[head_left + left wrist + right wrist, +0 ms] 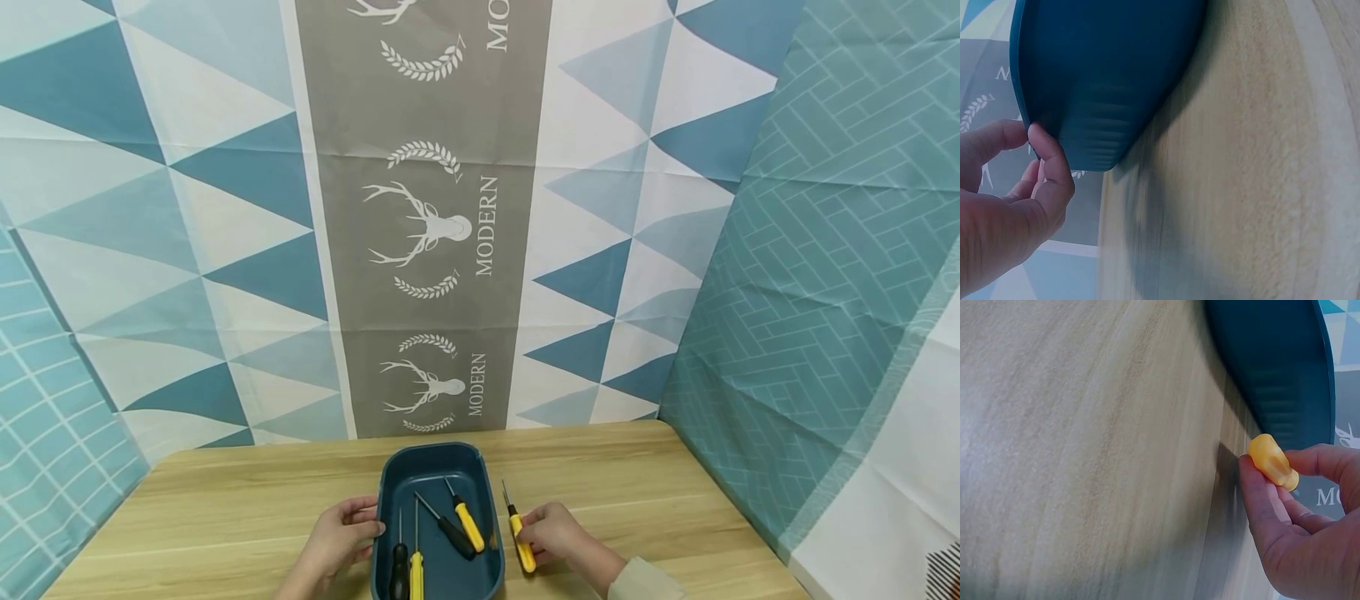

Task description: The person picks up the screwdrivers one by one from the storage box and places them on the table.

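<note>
Two holds: left hand (341, 533) pinches the tray (431, 447) at its rim, right hand (553, 533) a yellow screwdriver (514, 523), probably light and stiff, best taken by its handle (1268, 457).

Right sleeve (647, 581), pale beige; bare fingers (1319, 460)

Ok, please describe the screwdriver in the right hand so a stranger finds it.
On the wooden table sits a dark blue tray. Just right of it, the right hand holds a yellow-handled screwdriver. It alone is outside; four other tools lie inside.
</note>
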`<state>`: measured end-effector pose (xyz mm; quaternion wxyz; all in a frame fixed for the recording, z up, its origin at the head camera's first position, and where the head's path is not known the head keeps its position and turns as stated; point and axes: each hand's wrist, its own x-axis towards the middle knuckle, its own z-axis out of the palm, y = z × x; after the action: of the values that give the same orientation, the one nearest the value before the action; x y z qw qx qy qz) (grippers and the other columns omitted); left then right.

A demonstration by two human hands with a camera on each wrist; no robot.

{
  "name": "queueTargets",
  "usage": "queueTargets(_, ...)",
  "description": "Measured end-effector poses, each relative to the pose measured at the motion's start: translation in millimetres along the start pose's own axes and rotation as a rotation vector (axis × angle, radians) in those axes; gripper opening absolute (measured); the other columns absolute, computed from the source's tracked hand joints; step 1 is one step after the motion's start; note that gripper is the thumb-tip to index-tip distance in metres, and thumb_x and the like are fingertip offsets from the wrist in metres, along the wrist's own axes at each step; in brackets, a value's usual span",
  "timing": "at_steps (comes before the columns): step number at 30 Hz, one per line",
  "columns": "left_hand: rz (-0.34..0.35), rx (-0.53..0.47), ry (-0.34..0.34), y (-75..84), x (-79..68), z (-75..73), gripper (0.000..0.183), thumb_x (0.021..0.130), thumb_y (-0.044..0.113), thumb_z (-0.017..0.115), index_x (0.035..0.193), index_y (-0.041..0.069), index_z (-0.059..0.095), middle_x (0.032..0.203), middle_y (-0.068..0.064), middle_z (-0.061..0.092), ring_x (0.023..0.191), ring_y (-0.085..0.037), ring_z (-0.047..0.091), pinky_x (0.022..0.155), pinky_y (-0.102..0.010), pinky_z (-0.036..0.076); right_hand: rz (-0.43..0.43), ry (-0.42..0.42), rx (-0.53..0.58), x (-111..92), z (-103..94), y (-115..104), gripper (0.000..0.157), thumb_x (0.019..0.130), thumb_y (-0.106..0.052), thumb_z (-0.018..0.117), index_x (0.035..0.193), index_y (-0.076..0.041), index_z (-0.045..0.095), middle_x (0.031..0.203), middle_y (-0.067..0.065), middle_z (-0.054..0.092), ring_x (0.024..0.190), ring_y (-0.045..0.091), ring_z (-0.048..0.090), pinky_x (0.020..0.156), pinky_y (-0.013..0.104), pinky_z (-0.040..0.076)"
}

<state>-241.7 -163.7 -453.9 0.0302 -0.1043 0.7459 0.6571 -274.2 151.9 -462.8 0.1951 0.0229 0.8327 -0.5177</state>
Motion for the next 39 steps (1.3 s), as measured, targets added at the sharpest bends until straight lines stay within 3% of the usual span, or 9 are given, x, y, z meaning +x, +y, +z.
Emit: queueTargets(39,-0.011,0.01,-0.007,-2.0,2.8,-0.3,0.052,0.079,0.0,0.066,0.127,-0.009,0.047,0.108,-0.021,0.058,0.081,-0.018,0.059,0.064,-0.035,0.052,0.012,0.047,-0.056,1.6,2.9,1.9,0.024,0.08,-0.004,0.064,0.1,0.008,0.06,0.084,0.012,0.061,0.069,0.015,0.061,0.062,0.028,0.055)
